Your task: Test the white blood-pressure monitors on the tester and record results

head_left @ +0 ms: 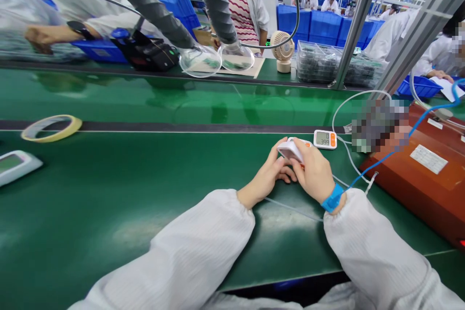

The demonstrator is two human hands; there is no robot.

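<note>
Close together over the green bench, both my hands grip a small white device (pixel 289 151) with a greyish face, tilted toward me. My left hand (pixel 268 175) has its thumb and index finger at the device's left side, its other fingers curled below. Thumb and fingers of my right hand (pixel 315 173) hold the right side; a blue wrist strap (pixel 333 198) circles that wrist. Just behind lies a white counter (pixel 325 139) with orange buttons and a display. Another white and orange piece (pixel 308 144) shows partly behind my fingers, mostly hidden.
A reddish-brown box (pixel 417 174) with cables stands at right. Leftward lie a yellow tape roll (pixel 52 128) and a white device with a screen (pixel 18 166). Beyond the belt (pixel 145 101) are a fan (pixel 283 51), clear trays (pixel 319 63), extraction hoses (pixel 152 2) and co-workers.
</note>
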